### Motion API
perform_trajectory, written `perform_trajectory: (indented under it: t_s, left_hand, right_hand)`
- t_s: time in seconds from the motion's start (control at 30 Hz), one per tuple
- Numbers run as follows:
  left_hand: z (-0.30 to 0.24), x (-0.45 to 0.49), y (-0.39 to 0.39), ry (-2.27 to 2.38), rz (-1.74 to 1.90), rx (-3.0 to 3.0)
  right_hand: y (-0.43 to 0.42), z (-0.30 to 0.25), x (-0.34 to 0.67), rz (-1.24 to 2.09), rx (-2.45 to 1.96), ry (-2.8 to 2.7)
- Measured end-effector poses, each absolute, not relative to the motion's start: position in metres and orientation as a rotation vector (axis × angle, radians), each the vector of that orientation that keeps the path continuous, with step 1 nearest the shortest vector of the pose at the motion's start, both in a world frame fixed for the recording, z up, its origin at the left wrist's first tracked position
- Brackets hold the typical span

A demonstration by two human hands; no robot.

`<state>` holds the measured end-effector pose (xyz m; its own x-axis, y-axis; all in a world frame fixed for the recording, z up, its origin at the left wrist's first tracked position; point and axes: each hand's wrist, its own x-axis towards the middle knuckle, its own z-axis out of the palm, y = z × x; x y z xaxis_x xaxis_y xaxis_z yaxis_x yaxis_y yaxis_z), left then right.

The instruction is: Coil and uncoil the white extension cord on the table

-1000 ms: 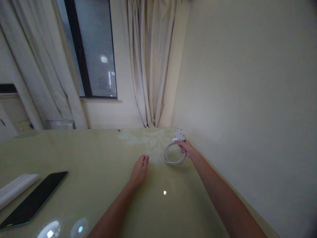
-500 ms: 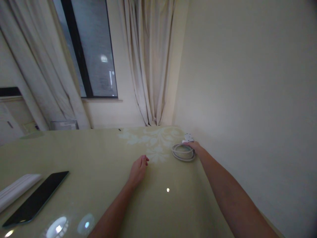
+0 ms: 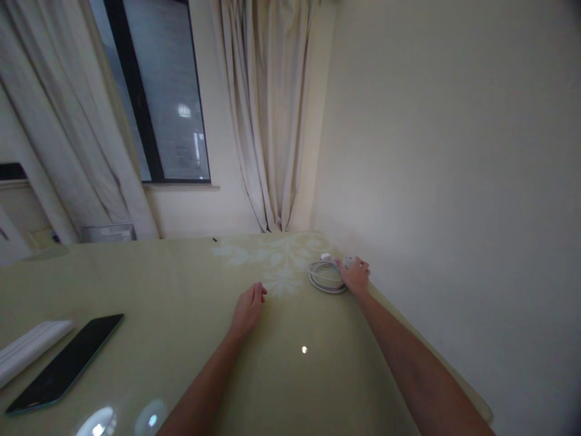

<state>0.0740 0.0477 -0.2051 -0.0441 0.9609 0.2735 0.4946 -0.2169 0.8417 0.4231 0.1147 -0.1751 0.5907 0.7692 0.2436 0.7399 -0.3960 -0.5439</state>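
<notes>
At the far right of the table, my right hand (image 3: pixel 356 277) is closed around a small white block that looks like a power strip (image 3: pixel 349 261), mostly covered by the fingers. A coiled pale grey cable (image 3: pixel 327 290) lies just left of that hand, touching or nearly touching it. Behind the coil shows a small white piece, possibly its plug (image 3: pixel 325 257). My left hand (image 3: pixel 247 306) rests on the table left of the coil, its fingers curled in and nothing visible in them.
The glossy, pale yellow-green table (image 3: pixel 181 290) carries a flat black panel (image 3: pixel 66 363) and a long white object (image 3: pixel 34 348) at left. A tiny dark item (image 3: pixel 215 240) lies near the far edge. A wall (image 3: pixel 431 181) runs along the right; curtains (image 3: pixel 272 121) hang behind.
My right hand has shifted from the coil's edge to the white block, its fingers now wrapping over it. The view has turned slightly right. My left hand stays resting on the table.
</notes>
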Motion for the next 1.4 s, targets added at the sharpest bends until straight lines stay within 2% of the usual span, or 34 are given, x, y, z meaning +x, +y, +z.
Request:
perform_trajectory:
  t_s: [0.27,0.43,0.57,0.67,0.77,0.93,1.4]
  left_hand:
    - [-0.205,0.074,0.049,1.561,1.219,1.724]
    - [-0.203,0.074,0.049,1.582,1.226,1.724]
    - [-0.201,0.073,0.048,1.575,1.229,1.747]
    - [-0.201,0.07,0.048,1.565,1.228,1.768]
    - [-0.204,0.067,0.05,1.539,1.195,1.769]
    - [-0.211,0.062,0.054,1.472,1.112,1.714]
    - [-0.21,0.038,0.004,1.115,1.07,1.803]
  right_hand:
    - [0.107,-0.165,0.426,0.038,-2.06,-1.286]
    - [0.096,-0.148,0.408,-0.054,-1.801,-1.453]
    - [0.064,-0.143,0.351,-0.066,-1.496,-1.722]
    - [0.028,-0.157,0.288,0.025,-1.032,-2.046]
    - [-0.001,-0.179,0.234,0.016,-0.804,-2.29]
    - [-0.015,-0.199,0.206,-0.135,-0.716,-2.459]
    - [-0.019,-0.197,0.222,-0.253,-0.569,-2.427]
